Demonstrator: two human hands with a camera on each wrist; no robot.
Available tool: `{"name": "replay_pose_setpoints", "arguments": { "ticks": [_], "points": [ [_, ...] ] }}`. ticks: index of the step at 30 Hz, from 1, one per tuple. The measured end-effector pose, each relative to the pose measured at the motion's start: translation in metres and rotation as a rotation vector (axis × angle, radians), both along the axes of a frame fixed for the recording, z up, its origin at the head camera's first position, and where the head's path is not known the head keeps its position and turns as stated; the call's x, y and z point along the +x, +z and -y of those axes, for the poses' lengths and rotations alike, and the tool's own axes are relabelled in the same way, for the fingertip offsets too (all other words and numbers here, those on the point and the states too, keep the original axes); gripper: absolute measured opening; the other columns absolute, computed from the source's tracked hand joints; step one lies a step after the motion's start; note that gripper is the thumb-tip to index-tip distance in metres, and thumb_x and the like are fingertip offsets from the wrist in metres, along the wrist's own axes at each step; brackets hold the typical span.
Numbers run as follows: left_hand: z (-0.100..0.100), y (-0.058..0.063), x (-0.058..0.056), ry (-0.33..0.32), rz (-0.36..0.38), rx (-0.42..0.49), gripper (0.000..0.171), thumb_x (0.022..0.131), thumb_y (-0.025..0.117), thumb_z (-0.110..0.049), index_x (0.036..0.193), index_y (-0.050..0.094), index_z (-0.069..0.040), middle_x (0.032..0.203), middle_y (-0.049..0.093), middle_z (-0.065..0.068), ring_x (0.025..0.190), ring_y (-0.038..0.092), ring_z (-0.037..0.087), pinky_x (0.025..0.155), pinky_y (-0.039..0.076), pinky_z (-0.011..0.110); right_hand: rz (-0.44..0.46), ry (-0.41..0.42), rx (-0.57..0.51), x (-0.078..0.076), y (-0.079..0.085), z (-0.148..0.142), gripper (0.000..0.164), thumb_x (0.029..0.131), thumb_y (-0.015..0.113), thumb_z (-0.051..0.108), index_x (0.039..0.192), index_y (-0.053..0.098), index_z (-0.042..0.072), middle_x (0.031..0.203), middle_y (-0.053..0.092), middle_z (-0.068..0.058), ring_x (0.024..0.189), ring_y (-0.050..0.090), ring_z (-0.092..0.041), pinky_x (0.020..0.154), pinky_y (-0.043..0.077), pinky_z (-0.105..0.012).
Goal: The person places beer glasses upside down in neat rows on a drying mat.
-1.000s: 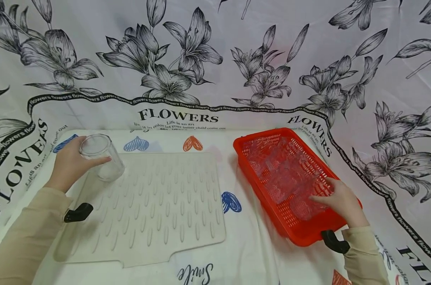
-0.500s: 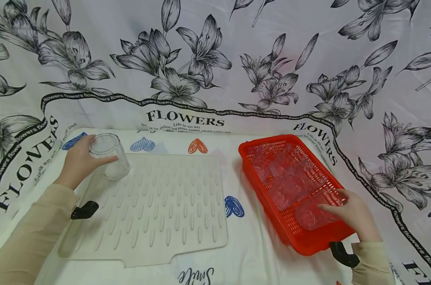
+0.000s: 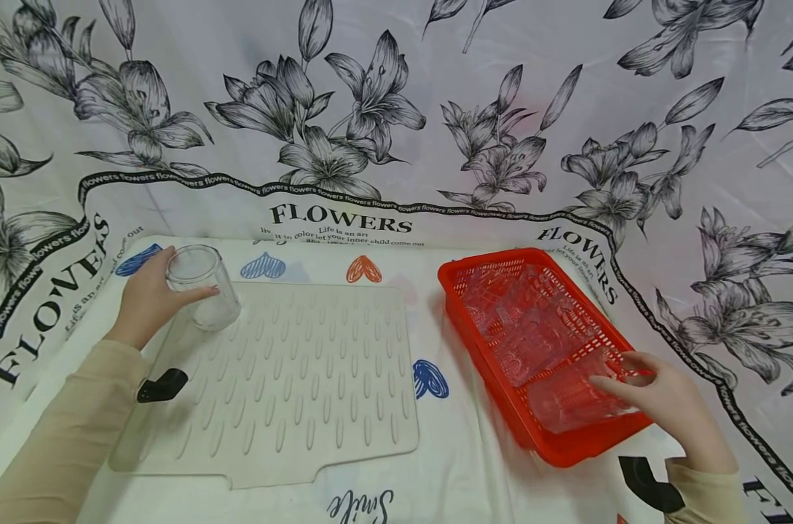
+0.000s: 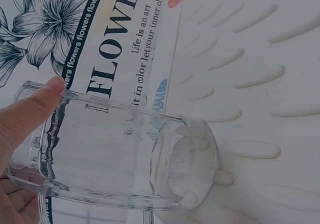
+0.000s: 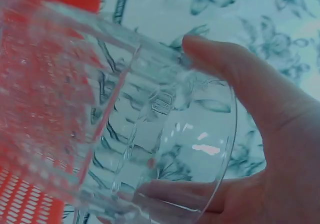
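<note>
Holding one clear glass (image 3: 221, 307) (image 3: 566, 399) each, both hands (image 3: 147, 298) (image 3: 671, 404) grip near one end.

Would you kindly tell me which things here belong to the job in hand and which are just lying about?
Likely part of the job:
glass in the left hand
second glass in the right hand
red basket and its other glasses
ridged mat

Apparently just surroundings:
flowered cloth
white tablecloth

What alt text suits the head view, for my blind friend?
A person's left hand holds a clear glass at a far corner of a pale ridged mat, while the right hand grips a second glass at a red basket of clear glassware.
</note>
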State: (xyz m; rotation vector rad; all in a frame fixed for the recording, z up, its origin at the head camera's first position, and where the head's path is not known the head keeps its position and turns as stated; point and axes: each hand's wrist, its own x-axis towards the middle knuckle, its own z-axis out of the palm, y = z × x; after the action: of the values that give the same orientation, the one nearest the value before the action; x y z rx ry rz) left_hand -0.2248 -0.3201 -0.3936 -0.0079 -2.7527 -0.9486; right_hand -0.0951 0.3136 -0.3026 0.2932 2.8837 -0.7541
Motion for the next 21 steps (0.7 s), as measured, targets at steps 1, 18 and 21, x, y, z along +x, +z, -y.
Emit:
{"name": "replay_pose_setpoints", "arguments": {
  "ticks": [1,18,21],
  "points": [
    [0.0,0.0,0.0,0.0,0.001,0.003,0.101,0.072,0.072,-0.041,0.137,0.015,0.012,0.133,0.024,0.035,0.12,0.022,0.049,0.095,0.021,0.059,-0.01,-0.003,-0.014,0.003,0.003,0.002,0.081,0.08,0.062,0.046,0.128,0.033,-0.012,0.11,0.05,-0.029,0.091,0.051,-0.036,0.061,0.049,-0.041],
    [-0.003,-0.007,0.005,0.064,-0.087,0.045,0.095,0.074,0.072,-0.036,0.137,0.017,0.009,0.135,0.024,0.033,0.122,0.016,0.051,0.1,0.004,0.058,-0.232,0.092,-0.387,0.018,0.003,0.052,0.056,0.088,0.058,0.021,0.135,0.033,0.002,0.119,0.048,-0.018,0.089,0.054,-0.001,0.069,0.05,-0.025],
    [-0.003,-0.011,0.003,0.063,-0.106,0.048,0.096,0.075,0.071,-0.037,0.138,0.015,0.009,0.137,0.022,0.031,0.122,0.016,0.052,0.097,0.01,0.061,-0.261,0.091,-0.5,0.017,-0.01,0.067,0.054,0.089,0.055,0.018,0.135,0.032,0.001,0.119,0.045,-0.021,0.09,0.055,-0.002,0.069,0.051,-0.028]
  ]
}}
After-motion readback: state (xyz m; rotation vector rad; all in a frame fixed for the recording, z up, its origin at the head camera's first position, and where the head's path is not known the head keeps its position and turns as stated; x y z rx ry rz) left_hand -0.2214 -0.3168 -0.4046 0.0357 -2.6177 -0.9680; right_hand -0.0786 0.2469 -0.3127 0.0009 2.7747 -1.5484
